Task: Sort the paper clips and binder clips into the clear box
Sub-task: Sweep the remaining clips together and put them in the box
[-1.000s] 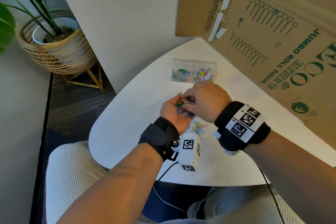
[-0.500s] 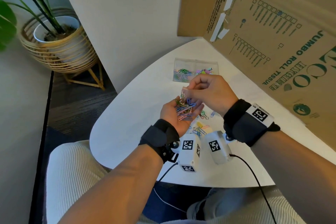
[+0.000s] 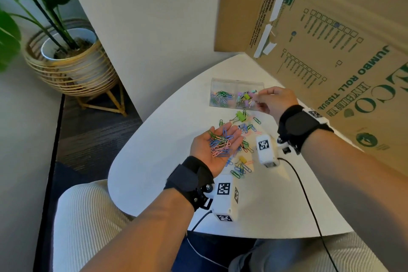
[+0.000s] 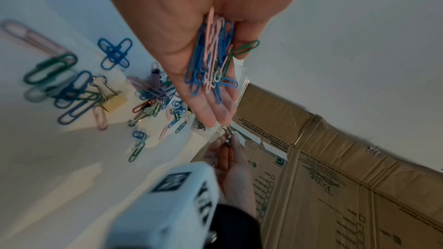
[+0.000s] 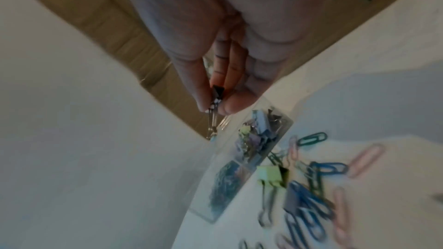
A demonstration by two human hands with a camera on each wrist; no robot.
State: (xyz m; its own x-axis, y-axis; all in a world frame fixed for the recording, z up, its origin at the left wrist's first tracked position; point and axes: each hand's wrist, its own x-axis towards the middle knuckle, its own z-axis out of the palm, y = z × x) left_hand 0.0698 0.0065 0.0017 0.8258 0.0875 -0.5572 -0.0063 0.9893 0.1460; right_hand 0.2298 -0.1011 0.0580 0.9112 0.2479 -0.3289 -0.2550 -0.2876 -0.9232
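My left hand (image 3: 224,133) lies palm up over the white table, fingers relaxed, carrying a heap of coloured paper clips (image 3: 219,144), also seen in the left wrist view (image 4: 210,60). My right hand (image 3: 257,93) pinches a small black binder clip (image 5: 217,92) by thumb and finger just above the right compartment of the clear box (image 3: 237,83). That compartment holds binder clips (image 3: 244,98); the left one holds paper clips (image 3: 220,97). Loose paper clips (image 3: 239,170), a green binder clip (image 3: 240,116) and a yellow binder clip (image 3: 242,159) lie between the box and my hands.
A big cardboard box (image 3: 331,51) stands along the table's right and back side, close to my right hand. The table's curved left edge (image 3: 123,161) drops to the floor, where a potted plant (image 3: 72,59) stands. A black cable (image 3: 309,201) crosses the near table.
My right hand left the left palm and moved up and right to the clear box with a binder clip pinched. The left palm opened flatter, showing its paper clips.
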